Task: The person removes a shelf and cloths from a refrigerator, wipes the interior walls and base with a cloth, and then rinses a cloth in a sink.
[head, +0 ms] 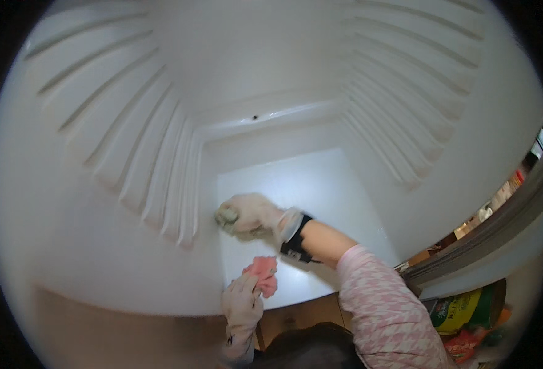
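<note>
Before me is the white plastic interior of what looks like a refrigerator (308, 184), with moulded shelf ridges on both side walls. My right hand (253, 212) wears a pale, thin glove and presses a greenish cloth (227, 217) against the floor panel near the left wall. A black band (297, 240) circles that wrist, below a pink-and-white patterned sleeve. Lower down, at the front edge of the floor, my left hand (242, 300), also gloved, grips a crumpled pink cloth (264, 276).
A small dark hole (255, 117) marks the ledge at the back. On the right runs a grey strip (474, 226), perhaps a door seal. Beyond the front right lie a container with a yellow and green label (467, 306) and red packaging (463, 346). Wood-coloured flooring or panelling (315, 316) shows below.
</note>
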The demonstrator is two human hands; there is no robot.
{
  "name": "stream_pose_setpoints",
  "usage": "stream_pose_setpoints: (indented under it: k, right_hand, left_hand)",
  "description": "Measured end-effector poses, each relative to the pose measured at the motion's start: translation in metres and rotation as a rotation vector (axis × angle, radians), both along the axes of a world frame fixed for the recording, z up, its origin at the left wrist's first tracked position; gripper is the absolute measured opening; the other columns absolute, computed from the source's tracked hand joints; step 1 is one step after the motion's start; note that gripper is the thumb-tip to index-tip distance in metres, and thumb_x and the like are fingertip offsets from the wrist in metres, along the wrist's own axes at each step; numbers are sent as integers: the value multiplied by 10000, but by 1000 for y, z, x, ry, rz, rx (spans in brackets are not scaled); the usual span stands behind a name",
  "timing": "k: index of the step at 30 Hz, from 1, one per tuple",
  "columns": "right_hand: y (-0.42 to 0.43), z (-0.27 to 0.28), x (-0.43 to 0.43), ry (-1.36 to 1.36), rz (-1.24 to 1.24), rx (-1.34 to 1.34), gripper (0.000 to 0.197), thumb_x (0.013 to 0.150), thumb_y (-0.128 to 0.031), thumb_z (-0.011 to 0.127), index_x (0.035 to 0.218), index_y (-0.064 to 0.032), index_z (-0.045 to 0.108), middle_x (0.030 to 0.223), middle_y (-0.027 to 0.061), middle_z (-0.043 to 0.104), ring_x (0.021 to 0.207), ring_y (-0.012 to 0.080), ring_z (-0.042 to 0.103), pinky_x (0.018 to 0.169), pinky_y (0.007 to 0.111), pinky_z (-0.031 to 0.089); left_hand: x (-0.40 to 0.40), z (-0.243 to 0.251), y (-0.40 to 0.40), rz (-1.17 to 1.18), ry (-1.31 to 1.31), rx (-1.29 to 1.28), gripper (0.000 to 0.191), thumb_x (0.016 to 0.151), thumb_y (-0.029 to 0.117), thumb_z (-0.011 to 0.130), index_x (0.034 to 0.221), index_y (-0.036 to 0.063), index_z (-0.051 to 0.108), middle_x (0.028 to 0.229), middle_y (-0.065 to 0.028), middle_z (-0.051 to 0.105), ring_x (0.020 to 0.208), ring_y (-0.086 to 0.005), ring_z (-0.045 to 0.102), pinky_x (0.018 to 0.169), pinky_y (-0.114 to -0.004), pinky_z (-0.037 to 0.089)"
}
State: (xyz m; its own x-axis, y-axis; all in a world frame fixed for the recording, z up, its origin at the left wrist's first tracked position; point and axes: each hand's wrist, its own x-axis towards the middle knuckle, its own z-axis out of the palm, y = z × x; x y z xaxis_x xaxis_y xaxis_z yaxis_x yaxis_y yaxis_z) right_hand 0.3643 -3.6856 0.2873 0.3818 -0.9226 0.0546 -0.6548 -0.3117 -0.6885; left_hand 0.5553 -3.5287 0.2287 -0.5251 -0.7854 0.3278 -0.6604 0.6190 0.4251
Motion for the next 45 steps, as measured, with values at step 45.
stream_pose_setpoints:
  k: [45]
  right_hand:
    - [-106, -12, -64, 244, -390, 51, 385, 789, -215, 606, 1169, -169, 649, 1023, 143, 677, 941, 323, 645, 838, 372, 504]
  left_hand:
    - [1, -23, -18, -213, 530, -48, 325, 737, 11, 563, 1056, 31, 625, 1031, -185, 648, 806, -349, 658, 634, -393, 544]
